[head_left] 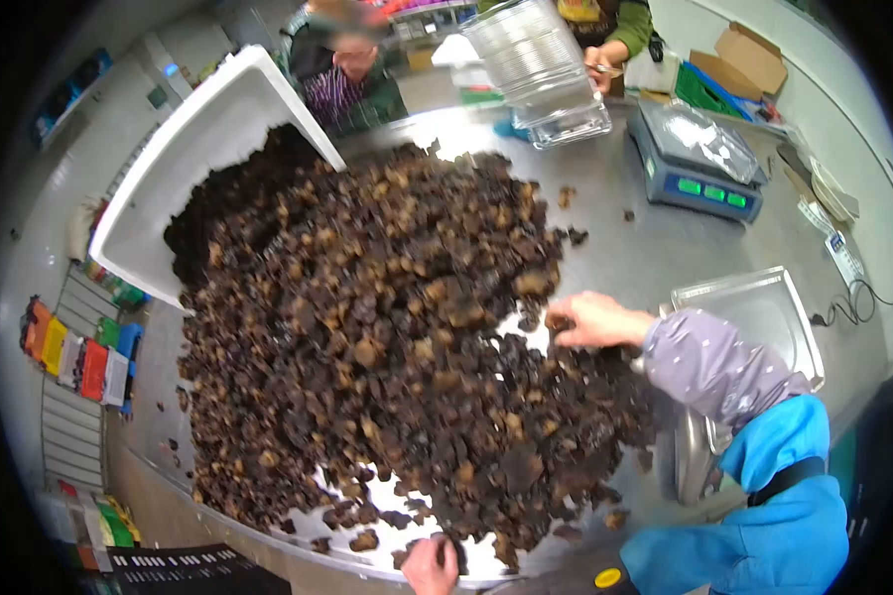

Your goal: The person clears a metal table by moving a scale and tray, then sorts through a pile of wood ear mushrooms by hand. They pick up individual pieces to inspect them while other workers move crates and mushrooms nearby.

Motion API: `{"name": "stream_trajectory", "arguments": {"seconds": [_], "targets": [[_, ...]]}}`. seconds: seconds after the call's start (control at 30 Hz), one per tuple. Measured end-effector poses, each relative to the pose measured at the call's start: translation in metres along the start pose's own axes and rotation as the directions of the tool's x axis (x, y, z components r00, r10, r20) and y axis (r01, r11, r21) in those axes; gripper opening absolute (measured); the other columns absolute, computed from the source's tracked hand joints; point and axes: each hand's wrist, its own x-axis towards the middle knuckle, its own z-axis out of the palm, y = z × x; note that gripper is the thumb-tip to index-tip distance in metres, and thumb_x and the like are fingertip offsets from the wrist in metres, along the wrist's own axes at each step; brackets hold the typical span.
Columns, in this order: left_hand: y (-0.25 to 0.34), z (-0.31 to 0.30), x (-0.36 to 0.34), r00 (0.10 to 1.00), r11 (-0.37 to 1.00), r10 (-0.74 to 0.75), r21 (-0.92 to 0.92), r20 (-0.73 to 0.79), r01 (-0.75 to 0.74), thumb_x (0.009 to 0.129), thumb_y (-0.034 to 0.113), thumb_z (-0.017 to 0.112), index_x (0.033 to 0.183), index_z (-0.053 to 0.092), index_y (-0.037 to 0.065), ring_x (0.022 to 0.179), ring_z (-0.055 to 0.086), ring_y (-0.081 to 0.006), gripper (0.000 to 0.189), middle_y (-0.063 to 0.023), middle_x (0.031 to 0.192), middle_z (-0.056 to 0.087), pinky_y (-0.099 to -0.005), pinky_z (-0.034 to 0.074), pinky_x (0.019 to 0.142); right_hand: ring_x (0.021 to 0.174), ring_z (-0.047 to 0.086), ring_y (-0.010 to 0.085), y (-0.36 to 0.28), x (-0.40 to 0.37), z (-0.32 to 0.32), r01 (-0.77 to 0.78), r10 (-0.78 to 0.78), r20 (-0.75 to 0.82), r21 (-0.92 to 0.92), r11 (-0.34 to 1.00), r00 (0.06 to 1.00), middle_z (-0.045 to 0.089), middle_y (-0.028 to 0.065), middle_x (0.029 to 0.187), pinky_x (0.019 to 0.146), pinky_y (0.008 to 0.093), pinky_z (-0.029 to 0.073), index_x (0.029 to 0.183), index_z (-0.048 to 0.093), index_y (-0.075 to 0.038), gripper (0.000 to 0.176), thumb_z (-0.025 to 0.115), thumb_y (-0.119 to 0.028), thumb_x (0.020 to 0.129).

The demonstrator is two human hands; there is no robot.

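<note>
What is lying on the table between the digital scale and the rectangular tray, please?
The stretch between the digital scale and the rectangular tray is bare metal tabletop, as the head view shows.

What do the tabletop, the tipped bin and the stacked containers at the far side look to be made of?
Tabletop: metal, likely stainless steel, smooth and gray with blurred reflections. Bin: matte white, probably plastic, though foam is possible. Stacked containers: thin, glossy clear plastic, see-through with bright highlights.
</note>
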Motion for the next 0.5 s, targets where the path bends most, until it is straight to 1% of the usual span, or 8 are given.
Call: {"name": "stream_trajectory", "arguments": {"seconds": [0.03, 0.1, 0.17, 0.2, 0.23, 0.33, 0.5], "targets": [[0.008, -0.010, -0.003, 0.996, 0.995, -0.007, 0.101, 0.092, -0.003, 0.082, 0.015, 0.061, 0.092, 0.064, 0.005, 0.075, 0.061, -0.0307, 0.015, -0.0140, 0.085, 0.063, -0.0365, 0.050, 0.067, 0.091, 0.061, 0.0318, 0.001, 0.009, 0.003, -0.064, 0.066, 0.013, -0.081, 0.995, 0.998, 0.064, 0.0144, 0.095, 0.078, 0.0417, 0.049, 0.108, 0.058, -0.011, 0.038, 0.066, -0.026, 0.074], [0.007, -0.008, -0.004, 0.997, 0.996, -0.012, 0.087, 0.073, 0.006, 0.082, 0.015, 0.062, 0.091, 0.064, 0.004, 0.075, 0.061, -0.0310, 0.015, -0.0148, 0.084, 0.063, -0.0372, 0.049, 0.067, 0.095, 0.059, 0.0337, 0.004, 0.024, 0.016, -0.134, 0.135, -0.012, -0.228, 0.964, 0.991, 0.062, 0.0157, 0.099, 0.080, 0.0436, 0.048, 0.111, 0.057, -0.010, 0.041, 0.066, -0.024, 0.073], [0.011, -0.011, -0.001, 0.996, 0.998, -0.023, 0.065, 0.086, 0.018, 0.082, 0.016, 0.062, 0.091, 0.063, 0.004, 0.076, 0.061, -0.0312, 0.015, -0.0150, 0.084, 0.063, -0.0375, 0.049, 0.067, 0.099, 0.058, 0.0343, 0.011, 0.036, 0.030, -0.105, 0.110, 0.002, -0.264, 0.959, 0.994, 0.059, 0.0166, 0.103, 0.081, 0.0444, 0.048, 0.110, 0.056, -0.008, 0.040, 0.065, -0.023, 0.074], [0.012, -0.011, -0.001, 0.997, 0.997, -0.020, 0.071, 0.081, 0.015, 0.082, 0.015, 0.062, 0.091, 0.063, 0.004, 0.076, 0.061, -0.0314, 0.015, -0.0153, 0.084, 0.063, -0.0373, 0.049, 0.067, 0.099, 0.057, 0.0341, 0.004, 0.034, 0.033, -0.132, 0.127, -0.036, -0.242, 0.961, 0.991, 0.058, 0.0165, 0.105, 0.081, 0.0444, 0.047, 0.108, 0.056, -0.007, 0.038, 0.064, -0.019, 0.073], [0.012, -0.011, -0.001, 0.997, 0.997, -0.021, 0.072, 0.080, 0.015, 0.082, 0.015, 0.062, 0.091, 0.063, 0.004, 0.076, 0.061, -0.0314, 0.015, -0.0153, 0.084, 0.063, -0.0373, 0.049, 0.067, 0.099, 0.057, 0.0341, 0.003, 0.036, 0.036, -0.131, 0.126, -0.036, -0.242, 0.961, 0.991, 0.058, 0.0165, 0.105, 0.081, 0.0444, 0.047, 0.108, 0.056, -0.007, 0.038, 0.064, -0.019, 0.073], [0.014, -0.012, -0.001, 0.998, 0.999, -0.008, 0.046, 0.067, 0.005, 0.082, 0.016, 0.062, 0.090, 0.063, 0.004, 0.075, 0.061, -0.0317, 0.015, -0.0154, 0.083, 0.063, -0.0376, 0.049, 0.066, 0.100, 0.056, 0.0336, 0.004, 0.037, 0.044, -0.046, 0.045, -0.010, -0.257, 0.965, 0.999, 0.057, 0.0163, 0.104, 0.082, 0.0449, 0.047, 0.107, 0.057, -0.006, 0.035, 0.061, -0.013, 0.073], [0.010, -0.009, -0.002, 0.999, 0.996, 0.032, 0.084, 0.034, -0.034, 0.082, 0.017, 0.062, 0.088, 0.062, 0.005, 0.073, 0.060, -0.0316, 0.014, -0.0147, 0.081, 0.062, -0.0378, 0.048, 0.065, 0.100, 0.056, 0.0341, 0.006, 0.035, 0.047, -0.028, 0.018, -0.041, -0.262, 0.965, 0.999, 0.057, 0.0158, 0.103, 0.082, 0.0440, 0.047, 0.105, 0.058, -0.005, 0.033, 0.061, -0.012, 0.073]]}}
